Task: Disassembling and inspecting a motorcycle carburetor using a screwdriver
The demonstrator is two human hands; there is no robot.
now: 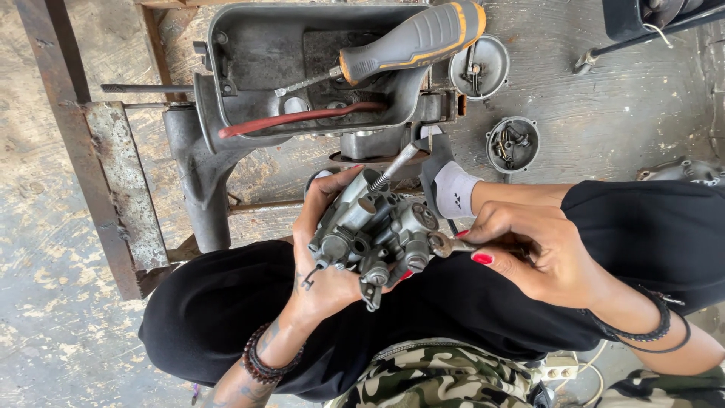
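My left hand (pixel 321 249) cradles a grey metal carburettor (pixel 377 234) over my lap, fingers wrapped round its far side. My right hand (pixel 529 245), with red nails, pinches a small metal tool (pixel 447 245) whose tip touches the carburettor's right side. A thin rod with a spring (pixel 394 165) sticks up from the top of the carburettor. Both hands are close together above my black trousers.
A metal tray (pixel 249 45) on a rusty stand (pixel 113 189) holds a screwdriver with a grey and orange handle (pixel 411 38) and a red hose (pixel 302 117). Two round metal caps with small parts (pixel 479 68) (pixel 513 143) lie on the concrete floor.
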